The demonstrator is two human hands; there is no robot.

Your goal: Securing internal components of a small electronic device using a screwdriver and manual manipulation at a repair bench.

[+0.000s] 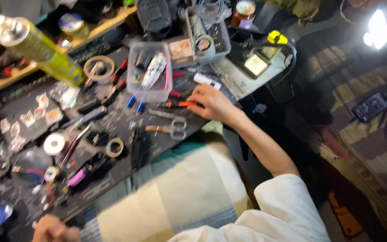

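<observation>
My right hand (212, 104) reaches from a white sleeve across to the black work mat (117, 123). Its fingers and thumb close around the end of an orange-handled tool (182, 104) that lies on the mat. Just in front of it are small scissors (169, 130) and metal tweezers (161, 114). My left hand (53, 230) is at the bottom left edge of the view, blurred, with its fingers curled in and nothing visible in them, close to the mat's near edge.
A clear plastic box (149, 71) of parts stands behind the tool. A yellow-green spray can (41, 49), tape rolls (114, 147), solder reel (54, 144), pliers and small packets crowd the mat. A soldering station (258, 60) sits at the right, a bright lamp (378, 29) beyond. A checked cloth (180, 192) lies below.
</observation>
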